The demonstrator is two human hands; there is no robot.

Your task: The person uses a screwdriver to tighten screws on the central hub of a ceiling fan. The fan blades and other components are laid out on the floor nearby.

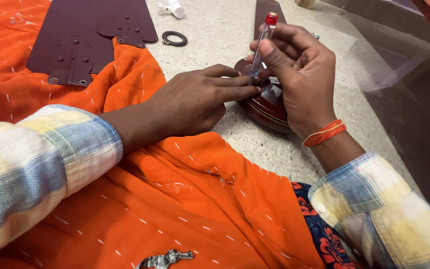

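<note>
Head view: a clear-handled screwdriver with a red cap is clamped upright in the right hand, tip set on a dark red domed housing at 1 o'clock from centre. The left hand is laid flat, fingers together, touching the housing. Maroon blades are seen at 11 o'clock on orange cloth.

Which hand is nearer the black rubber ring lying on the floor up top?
Left. The left hand lies just below the black ring, fingers on the maroon dome. The right hand holds the screwdriver farther to the ring's right.
</note>
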